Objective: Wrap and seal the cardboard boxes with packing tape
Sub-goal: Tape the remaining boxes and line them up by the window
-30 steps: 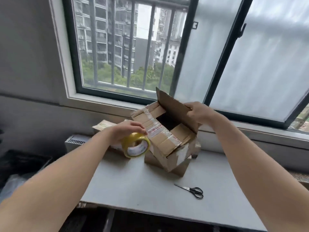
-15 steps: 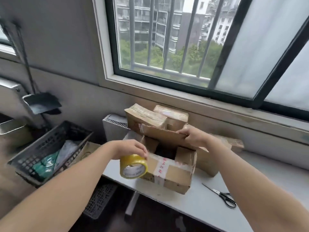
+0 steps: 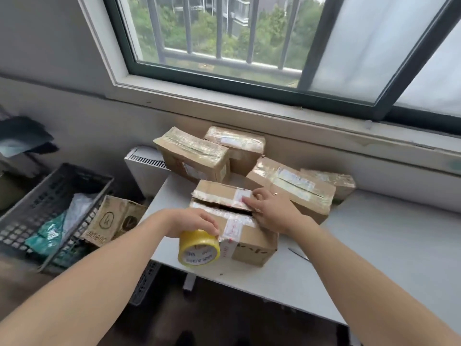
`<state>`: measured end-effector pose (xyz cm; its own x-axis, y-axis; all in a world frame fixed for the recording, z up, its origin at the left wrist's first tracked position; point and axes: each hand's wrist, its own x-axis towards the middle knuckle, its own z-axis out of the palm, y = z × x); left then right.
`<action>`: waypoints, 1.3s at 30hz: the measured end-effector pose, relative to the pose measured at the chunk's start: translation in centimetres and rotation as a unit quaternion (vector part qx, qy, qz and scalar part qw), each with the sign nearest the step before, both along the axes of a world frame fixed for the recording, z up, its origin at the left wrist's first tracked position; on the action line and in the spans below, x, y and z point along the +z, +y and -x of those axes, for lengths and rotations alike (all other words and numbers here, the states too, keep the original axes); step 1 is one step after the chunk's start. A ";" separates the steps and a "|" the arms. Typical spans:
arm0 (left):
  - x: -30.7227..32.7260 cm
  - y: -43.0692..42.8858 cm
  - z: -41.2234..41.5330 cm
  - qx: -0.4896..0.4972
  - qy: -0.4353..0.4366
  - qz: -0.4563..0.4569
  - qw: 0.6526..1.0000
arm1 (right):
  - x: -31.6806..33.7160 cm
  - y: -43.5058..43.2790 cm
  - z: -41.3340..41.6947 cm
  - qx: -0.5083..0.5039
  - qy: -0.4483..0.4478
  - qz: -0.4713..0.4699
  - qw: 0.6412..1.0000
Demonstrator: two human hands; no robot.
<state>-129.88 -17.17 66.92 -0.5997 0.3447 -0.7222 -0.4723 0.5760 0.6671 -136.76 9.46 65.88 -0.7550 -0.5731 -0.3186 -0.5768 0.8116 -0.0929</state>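
A small cardboard box with old tape and a red-printed label sits at the front left of the white table. Its two top flaps are folded down with a dark gap between them. My right hand lies flat on the flaps, pressing them down. My left hand grips a yellow roll of packing tape against the box's left front edge.
Several taped cardboard boxes are stacked behind it under the window sill. Scissors peek out from behind my right forearm. A dark plastic crate and a printed carton stand on the floor at left. A white radiator is behind the table's corner.
My right hand has folded the raised far flap down and now presses it flat. The view has tilted down and shifted. The tape roll stays at the box's left edge.
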 end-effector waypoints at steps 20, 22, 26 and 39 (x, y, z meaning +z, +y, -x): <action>-1.0 -9.2 1.0 -0.099 -0.038 -0.134 0.985 | -1.8 -13.2 -6.3 -0.096 0.042 0.022 0.994; -1.2 -10.4 1.2 -0.086 -0.034 -0.146 0.985 | -2.7 -14.0 -6.8 -0.112 0.052 0.016 0.992; -0.9 -11.1 2.2 -0.101 -0.033 -0.160 0.981 | -3.3 -14.8 -7.9 -0.133 0.065 0.019 0.989; 0.9 -1.7 5.3 -0.153 -0.038 -0.181 0.971 | 0.3 -2.7 -9.0 -0.287 0.024 0.051 0.956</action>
